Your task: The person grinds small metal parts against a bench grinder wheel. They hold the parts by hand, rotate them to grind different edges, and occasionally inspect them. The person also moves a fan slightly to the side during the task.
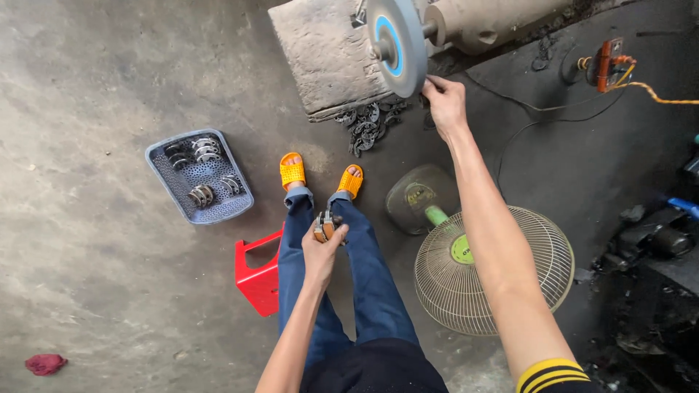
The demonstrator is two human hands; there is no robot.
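Two hands work apart: the left hand [324,244] grips a small stack of metal pieces [322,224] above the knees, while the right hand [444,102] pinches something too small to tell against the grinding wheel [395,45]. A grey tray [200,175] of similar pieces lies on the floor, beside a red stool [256,273].

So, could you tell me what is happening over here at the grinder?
A person sits facing a bench grinder whose grey grinding wheel is mounted on a worn block. Their right hand reaches up to the wheel's lower edge; what it holds, if anything, is too small to tell. Their left hand holds a small stack of curved metal pieces above the knees. More such pieces lie in a grey perforated tray on the floor and in a pile below the wheel. A floor fan lies beside the right arm.
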